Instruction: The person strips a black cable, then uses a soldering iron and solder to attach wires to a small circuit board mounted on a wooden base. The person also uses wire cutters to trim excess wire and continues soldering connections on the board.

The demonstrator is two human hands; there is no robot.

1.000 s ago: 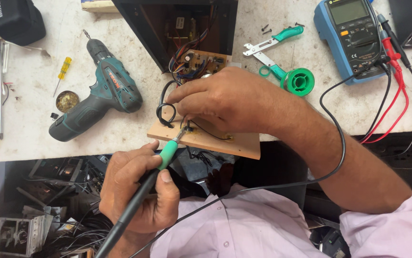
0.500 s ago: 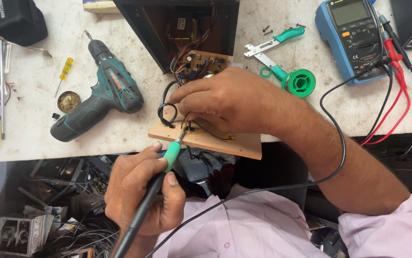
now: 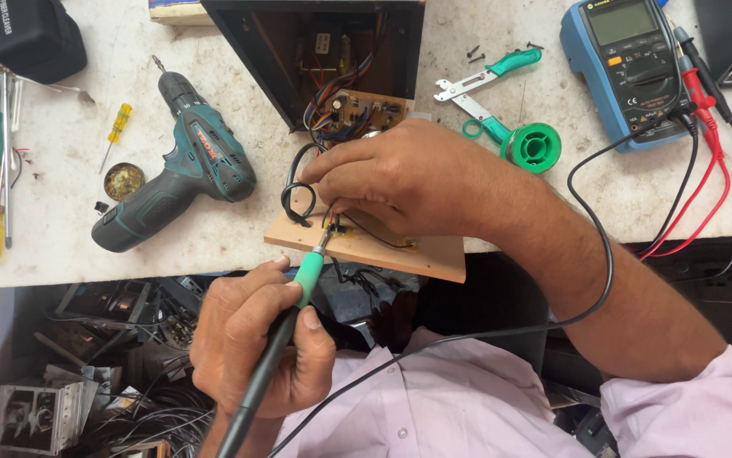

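Observation:
My left hand (image 3: 255, 348) grips a soldering iron (image 3: 306, 278) by its green and black handle. The iron's tip touches a spot on the brown circuit board (image 3: 412, 253), which juts over the table's front edge. My right hand (image 3: 408, 174) rests on top of the board, its fingertips pinching a thin wire right at the iron's tip. A looped black cable (image 3: 296, 197) lies by that hand. Behind the board stands an open black case (image 3: 315, 51) with coloured wires and a second small board inside.
On the white table (image 3: 60, 254) lie a teal cordless drill (image 3: 187, 170), a small round tin (image 3: 124, 181), yellow screwdrivers (image 3: 116, 127), a green solder spool (image 3: 533, 146), teal-handled pliers (image 3: 485, 80) and a blue multimeter (image 3: 629, 59) with red and black leads. Scrap parts (image 3: 86, 382) sit below.
My left hand has edged slightly right with the soldering iron, the tip staying at the same spot on the board. My right hand has held still.

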